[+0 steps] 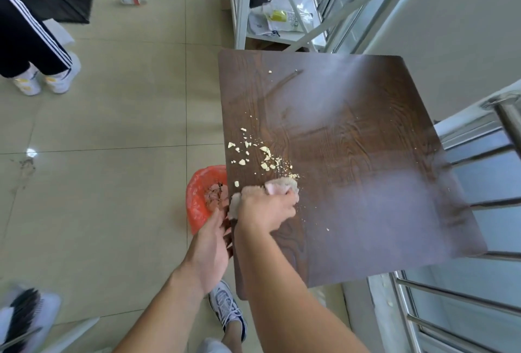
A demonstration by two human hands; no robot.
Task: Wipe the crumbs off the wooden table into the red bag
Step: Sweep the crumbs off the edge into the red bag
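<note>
A dark wooden table (352, 155) fills the right of the head view. Pale crumbs (265, 155) lie scattered near its left edge, with a few more further back and to the right. My right hand (267, 206) presses a bunched pinkish cloth (282, 185) onto the table just in front of the crumbs, close to the left edge. A red bag (197, 197) hangs open below that edge, with some bits inside. My left hand (211, 248) sits at the table's edge beside the bag's near rim, fingers cupped; whether it grips the bag is unclear.
Tiled floor (112, 141) spreads to the left. Another person's legs and white shoes (42, 82) stand at far left. A white metal rack (270, 14) with bags stands behind the table. Steel railings (479, 211) run along the right. My shoe (228, 307) is below the table's near corner.
</note>
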